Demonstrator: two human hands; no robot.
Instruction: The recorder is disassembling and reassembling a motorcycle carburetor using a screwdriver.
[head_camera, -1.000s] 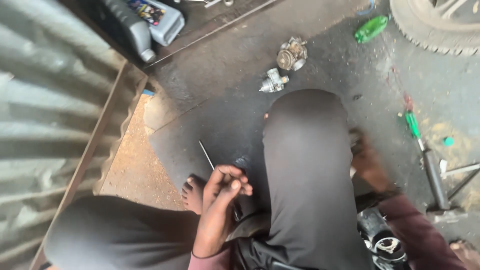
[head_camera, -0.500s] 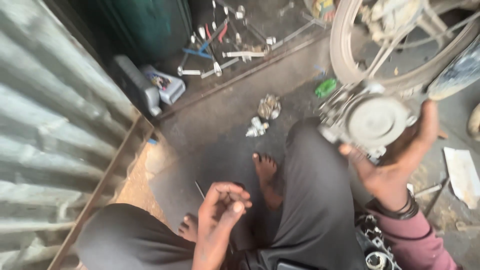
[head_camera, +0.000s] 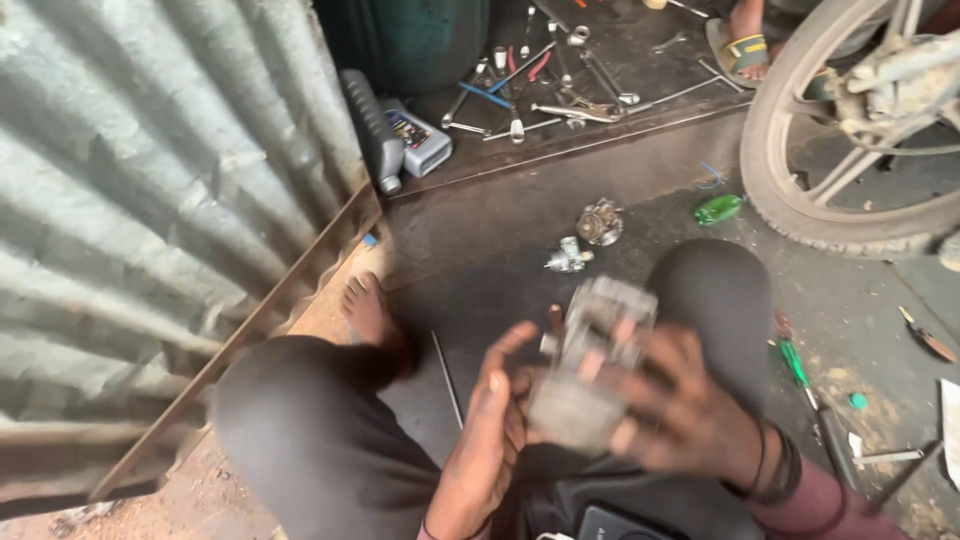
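your right hand (head_camera: 680, 405) grips a grey metal engine part (head_camera: 590, 370), fingers wrapped over its top and side, blurred. your left hand (head_camera: 490, 440) sits against the part's left edge, fingers half curled; can't tell if it's actually gripping. the part is held above your lap, between your knees. thin metal rod (head_camera: 446, 378) lies on the floor just left of the hands. two small metal parts (head_camera: 585, 238) sit further ahead, green bottle (head_camera: 718, 209) near the wheel (head_camera: 800, 200). green-handled screwdriver (head_camera: 797, 365) on your right. spanners (head_camera: 540, 85) and oil bottle (head_camera: 372, 128) by the corrugated sheet (head_camera: 140, 200).
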